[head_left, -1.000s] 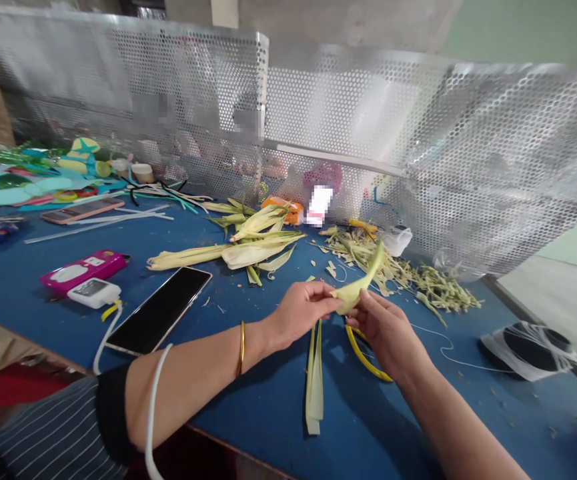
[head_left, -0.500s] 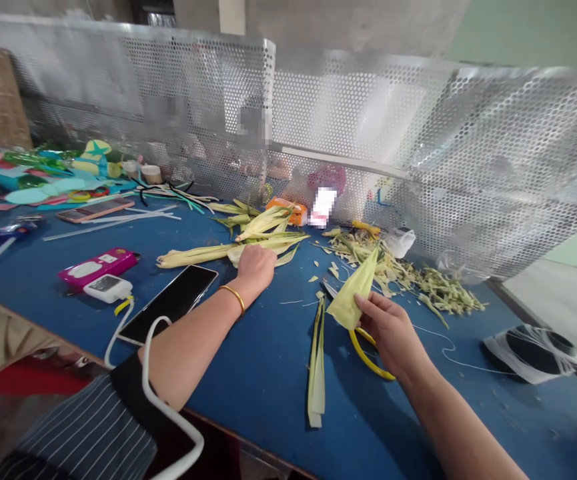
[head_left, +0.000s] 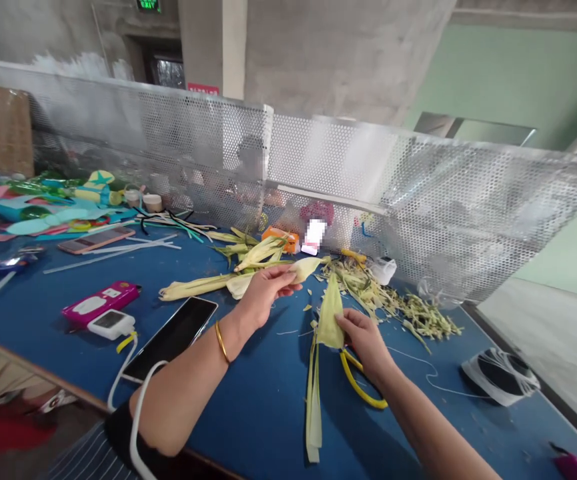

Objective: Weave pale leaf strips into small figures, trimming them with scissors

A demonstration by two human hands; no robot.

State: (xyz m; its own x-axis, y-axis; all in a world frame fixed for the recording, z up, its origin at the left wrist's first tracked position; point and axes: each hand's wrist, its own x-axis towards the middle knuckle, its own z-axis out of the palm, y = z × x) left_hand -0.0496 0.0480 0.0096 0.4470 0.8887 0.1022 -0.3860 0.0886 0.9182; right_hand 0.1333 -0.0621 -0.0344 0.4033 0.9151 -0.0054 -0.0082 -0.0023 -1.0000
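Observation:
My left hand (head_left: 271, 292) pinches a pale corn husk (head_left: 305, 269), raised just in front of the husk pile (head_left: 263, 253). In my right hand (head_left: 365, 337) is a pointed yellow-green corn husk (head_left: 331, 317), gripped between thumb and fingers near its wide lower end, tip upward. Below that hand lie scissors with yellow handles (head_left: 355, 387), their blades mostly covered by the husk and hand. A long folded husk strip (head_left: 313, 407) rests on the blue table (head_left: 263, 413) between my arms.
Husk scraps (head_left: 393, 293) heap along the back right, near a spool of white thread (head_left: 501, 377). On the left are a black phone (head_left: 171, 337), a magenta device (head_left: 101, 305) and a white cable. A perforated metal screen (head_left: 328, 160) borders the table's back.
My left hand has lifted off the husk pile and moved right with a husk in it. My right hand still holds its husk. The head view has tilted upward.

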